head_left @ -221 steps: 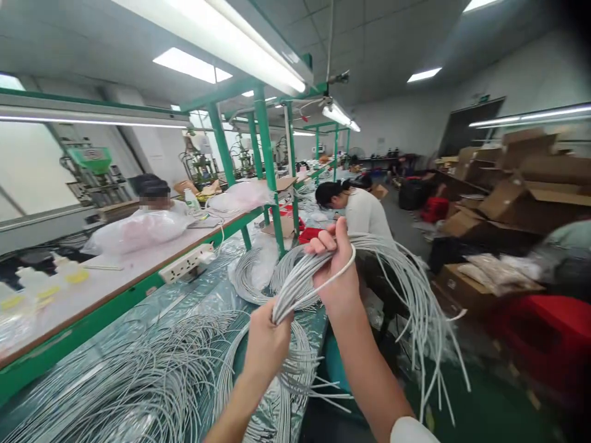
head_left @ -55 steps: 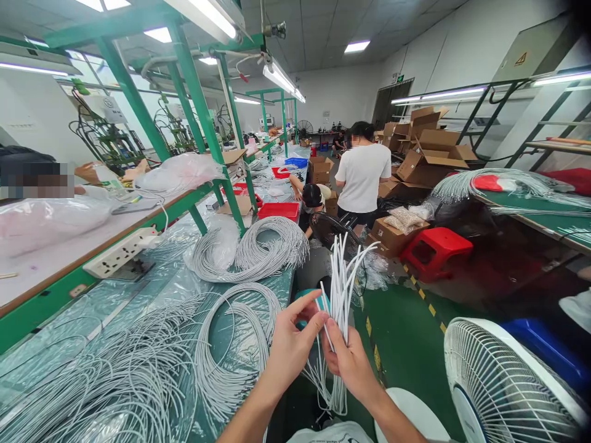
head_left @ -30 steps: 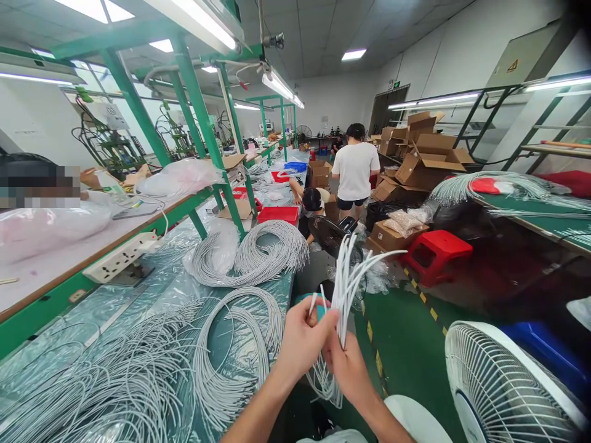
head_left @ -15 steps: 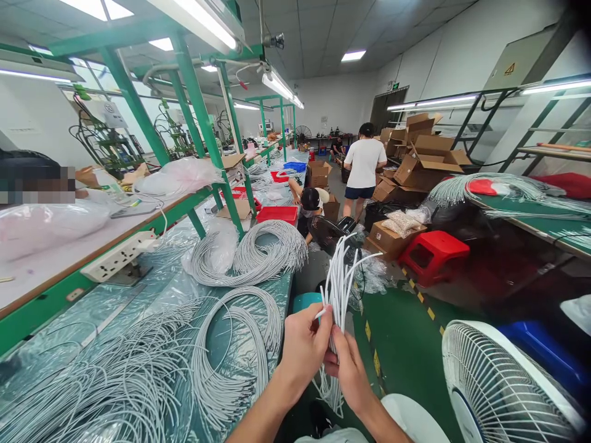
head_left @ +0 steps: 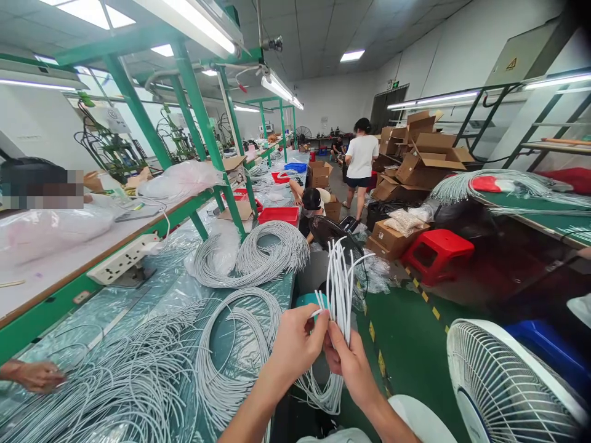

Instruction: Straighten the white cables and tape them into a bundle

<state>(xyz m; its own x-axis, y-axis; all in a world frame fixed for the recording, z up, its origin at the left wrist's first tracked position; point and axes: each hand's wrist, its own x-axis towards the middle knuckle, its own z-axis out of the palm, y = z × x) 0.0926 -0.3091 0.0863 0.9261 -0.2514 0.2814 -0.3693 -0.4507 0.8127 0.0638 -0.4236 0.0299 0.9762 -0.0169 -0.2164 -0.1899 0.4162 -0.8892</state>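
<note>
A thin bundle of white cables stands upright between my two hands, its ends fanning upward and its lower loop hanging below. My right hand is closed round the bundle from the right. My left hand pinches one cable end at the bundle's left side with thumb and fingertips. Both hands hover past the edge of the green bench, which is covered with plastic film and coils of grey-white cable.
Loose cable heaps fill the near bench. Another person's hand rests at the far left. A white fan stands at lower right, a red stool and cardboard boxes beyond. Two people are up the aisle.
The big cable bundle held a few seconds ago is now a thin one. My left fingers have shifted along the cable ends. Another person's hand has appeared at the far left.
</note>
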